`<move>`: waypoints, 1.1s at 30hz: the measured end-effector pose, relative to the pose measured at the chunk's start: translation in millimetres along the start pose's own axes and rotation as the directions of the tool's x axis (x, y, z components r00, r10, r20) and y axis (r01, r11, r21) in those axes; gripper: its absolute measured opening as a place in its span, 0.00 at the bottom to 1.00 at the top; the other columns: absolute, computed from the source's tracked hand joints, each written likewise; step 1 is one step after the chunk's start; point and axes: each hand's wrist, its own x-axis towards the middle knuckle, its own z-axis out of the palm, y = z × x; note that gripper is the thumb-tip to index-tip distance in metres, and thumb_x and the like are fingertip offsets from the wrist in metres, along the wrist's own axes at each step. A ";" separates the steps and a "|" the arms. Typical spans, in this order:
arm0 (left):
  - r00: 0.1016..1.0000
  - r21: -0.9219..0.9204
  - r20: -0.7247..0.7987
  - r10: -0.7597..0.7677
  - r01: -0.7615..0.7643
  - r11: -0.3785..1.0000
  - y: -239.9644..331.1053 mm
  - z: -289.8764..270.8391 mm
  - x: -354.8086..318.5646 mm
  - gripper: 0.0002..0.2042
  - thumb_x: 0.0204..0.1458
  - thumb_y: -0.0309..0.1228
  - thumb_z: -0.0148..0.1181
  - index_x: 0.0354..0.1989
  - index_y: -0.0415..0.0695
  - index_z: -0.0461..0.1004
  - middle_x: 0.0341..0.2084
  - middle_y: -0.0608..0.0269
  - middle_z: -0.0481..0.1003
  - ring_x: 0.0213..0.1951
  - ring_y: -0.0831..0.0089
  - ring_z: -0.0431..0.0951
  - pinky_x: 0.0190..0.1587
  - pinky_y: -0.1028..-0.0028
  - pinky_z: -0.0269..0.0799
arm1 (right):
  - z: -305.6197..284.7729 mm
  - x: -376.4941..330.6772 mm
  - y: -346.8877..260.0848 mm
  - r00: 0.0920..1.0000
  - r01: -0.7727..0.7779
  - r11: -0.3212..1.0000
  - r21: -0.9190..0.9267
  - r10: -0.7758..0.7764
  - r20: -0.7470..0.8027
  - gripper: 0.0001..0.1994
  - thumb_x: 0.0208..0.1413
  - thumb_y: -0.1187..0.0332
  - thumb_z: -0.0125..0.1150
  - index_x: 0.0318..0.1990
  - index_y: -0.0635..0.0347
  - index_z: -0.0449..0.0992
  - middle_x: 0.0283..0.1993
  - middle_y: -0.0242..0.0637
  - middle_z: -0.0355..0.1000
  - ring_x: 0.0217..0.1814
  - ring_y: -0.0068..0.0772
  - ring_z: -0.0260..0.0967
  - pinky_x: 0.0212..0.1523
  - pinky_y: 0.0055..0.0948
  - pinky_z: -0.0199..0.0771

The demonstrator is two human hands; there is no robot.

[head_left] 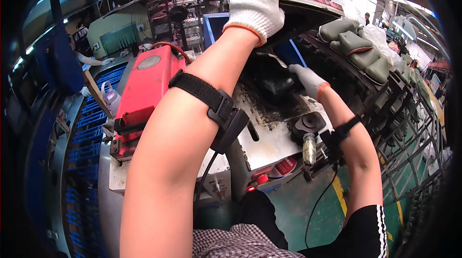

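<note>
Gripping raised press lid (308, 10) w/ left hand (255, 3), right hand (308, 81) reaching inside, grasp unclear.

Both hands wear white knit gloves with orange cuffs: left hand (255, 3), right hand (308, 81). Black straps with cabled devices circle both forearms. The right sleeve is black with white stripes.

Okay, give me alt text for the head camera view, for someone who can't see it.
A person in white knit gloves works at a grimy machine: the left hand grips the raised dark lid, while the right hand reaches into the blackened cavity beneath. A red unit sits to the left, grey-green moulded pads on a rack to the right.
</note>
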 end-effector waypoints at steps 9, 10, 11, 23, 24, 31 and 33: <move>0.766 -0.676 0.630 -0.125 0.621 0.397 -4.9 -102.6 -56.5 0.40 0.65 0.54 0.48 0.76 0.36 0.52 0.74 0.40 0.57 0.75 0.54 0.57 0.74 0.66 0.50 | 10.1 -158.5 26.6 0.700 -0.240 0.645 0.726 -0.403 0.590 0.25 0.73 0.48 0.37 0.61 0.52 0.73 0.46 0.38 0.80 0.36 0.29 0.80 0.25 0.21 0.78; 0.717 -0.669 0.624 -0.309 0.695 0.263 -13.1 -125.5 -87.4 0.36 0.68 0.52 0.47 0.76 0.38 0.53 0.73 0.47 0.60 0.74 0.58 0.60 0.74 0.65 0.52 | 43.0 -189.0 2.2 0.862 -0.135 0.707 0.695 -0.262 0.433 0.27 0.74 0.47 0.33 0.62 0.54 0.73 0.48 0.41 0.79 0.45 0.31 0.80 0.33 0.26 0.81; 0.639 -0.678 0.601 -0.480 0.726 0.117 -14.9 -153.0 -117.4 0.33 0.71 0.49 0.45 0.76 0.41 0.54 0.72 0.55 0.62 0.72 0.61 0.63 0.74 0.64 0.53 | 58.7 -188.2 16.5 0.789 -0.277 0.574 0.770 -0.321 0.523 0.27 0.73 0.48 0.37 0.65 0.58 0.71 0.55 0.44 0.77 0.54 0.35 0.78 0.47 0.36 0.82; 0.264 -0.724 0.680 -0.684 0.392 -0.567 22.8 -364.3 -287.4 0.37 0.53 0.33 0.63 0.72 0.38 0.57 0.61 0.51 0.71 0.62 0.61 0.74 0.66 0.61 0.71 | 256.4 -280.7 -23.6 0.438 0.722 0.622 0.302 -0.749 0.496 0.36 0.69 0.48 0.46 0.75 0.67 0.58 0.69 0.50 0.68 0.65 0.45 0.69 0.71 0.42 0.61; 0.260 -0.744 0.653 -0.711 0.391 -0.541 12.3 -376.2 -300.6 0.37 0.53 0.32 0.63 0.72 0.38 0.57 0.61 0.51 0.71 0.62 0.61 0.74 0.67 0.61 0.70 | 267.2 -277.0 -18.3 0.394 0.766 0.557 0.321 -0.801 0.451 0.36 0.69 0.49 0.46 0.74 0.69 0.60 0.68 0.51 0.68 0.66 0.46 0.69 0.69 0.43 0.62; -0.171 -0.642 0.332 -0.928 0.679 -0.355 -136.5 -441.8 -409.2 0.12 0.54 0.27 0.60 0.46 0.43 0.78 0.38 0.61 0.82 0.40 0.67 0.84 0.49 0.63 0.83 | 293.1 -245.3 17.4 0.304 0.948 0.287 -0.137 -0.944 0.128 0.22 0.69 0.57 0.51 0.58 0.66 0.75 0.54 0.51 0.74 0.56 0.54 0.71 0.61 0.47 0.68; -0.276 -0.654 0.351 -0.895 0.611 -0.445 -193.4 -440.5 -440.6 0.07 0.53 0.31 0.63 0.40 0.47 0.78 0.32 0.63 0.80 0.34 0.68 0.82 0.43 0.60 0.81 | 299.7 -229.2 32.2 0.265 0.948 0.233 -0.218 -0.955 0.134 0.20 0.69 0.59 0.52 0.57 0.65 0.76 0.53 0.51 0.74 0.56 0.54 0.71 0.59 0.46 0.68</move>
